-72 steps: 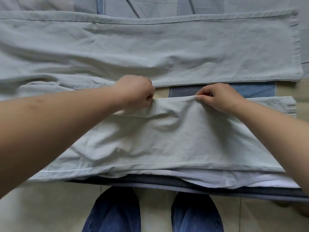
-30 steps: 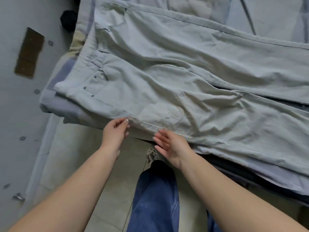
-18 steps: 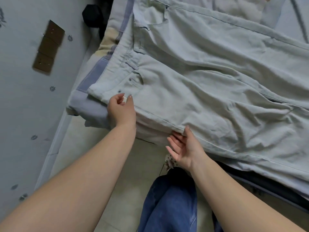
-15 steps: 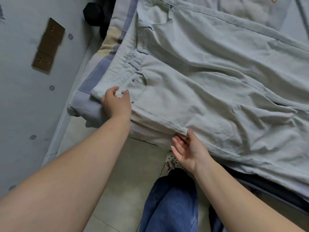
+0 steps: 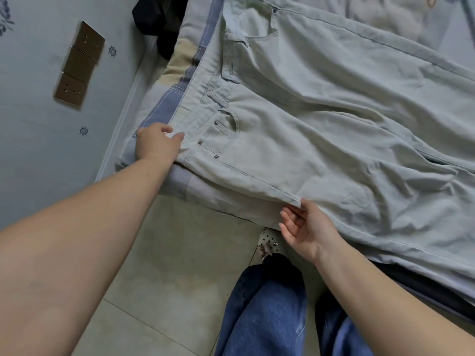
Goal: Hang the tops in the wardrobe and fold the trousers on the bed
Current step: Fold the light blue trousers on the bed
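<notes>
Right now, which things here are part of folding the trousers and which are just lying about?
In the job:
trousers, spread on the bed
left hand, pinching the waistband corner
right hand, at the side seam

Lying about:
wall sockets
black dumbbell

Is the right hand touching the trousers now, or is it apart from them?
Touching. The head view shows the right hand palm up, its thumb tip against the near side seam of the trousers.

Trousers [image 5: 321, 140]: pale grey-green woven cloth, matt, creased, with small dull metal rivets at the pocket. Bed [image 5: 180, 65] sheet: soft matt cloth, blue, grey and cream blocks. Floor [image 5: 180, 253]: smooth pale tiles, faint sheen. Wall sockets [image 5: 78, 64]: brushed, metallic-looking brown plates. Person's jeans [image 5: 267, 309]: blue denim, matt.
</notes>
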The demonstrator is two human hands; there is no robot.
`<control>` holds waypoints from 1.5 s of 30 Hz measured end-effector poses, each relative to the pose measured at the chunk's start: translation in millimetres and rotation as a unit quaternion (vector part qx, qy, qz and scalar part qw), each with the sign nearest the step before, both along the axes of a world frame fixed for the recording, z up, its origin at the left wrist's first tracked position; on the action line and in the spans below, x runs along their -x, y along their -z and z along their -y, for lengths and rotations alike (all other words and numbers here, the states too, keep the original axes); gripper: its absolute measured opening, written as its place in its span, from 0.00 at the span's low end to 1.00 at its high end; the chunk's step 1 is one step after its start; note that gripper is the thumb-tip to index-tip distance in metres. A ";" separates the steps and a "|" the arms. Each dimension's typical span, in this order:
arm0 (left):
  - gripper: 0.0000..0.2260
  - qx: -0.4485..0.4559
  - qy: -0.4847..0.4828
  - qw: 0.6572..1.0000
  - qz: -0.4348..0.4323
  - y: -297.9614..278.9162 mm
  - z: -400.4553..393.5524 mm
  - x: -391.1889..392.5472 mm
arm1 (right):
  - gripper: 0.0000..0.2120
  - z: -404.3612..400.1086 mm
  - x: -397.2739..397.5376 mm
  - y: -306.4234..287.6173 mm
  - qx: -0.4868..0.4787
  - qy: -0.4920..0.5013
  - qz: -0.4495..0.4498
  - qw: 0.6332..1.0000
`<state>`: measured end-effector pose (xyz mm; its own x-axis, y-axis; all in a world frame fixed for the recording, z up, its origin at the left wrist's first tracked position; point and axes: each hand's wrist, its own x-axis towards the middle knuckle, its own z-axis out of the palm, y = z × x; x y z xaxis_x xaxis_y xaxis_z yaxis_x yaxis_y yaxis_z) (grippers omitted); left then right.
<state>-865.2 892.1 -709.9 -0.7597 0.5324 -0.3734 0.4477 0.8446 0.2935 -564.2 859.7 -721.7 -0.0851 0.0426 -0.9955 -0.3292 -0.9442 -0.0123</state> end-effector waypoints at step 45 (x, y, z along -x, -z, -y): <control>0.10 -0.338 -0.208 0.882 0.253 41.7 -333.3 -19.8 | 0.14 -373.4 -18.4 47.6 -0.310 -0.028 0.209 0.927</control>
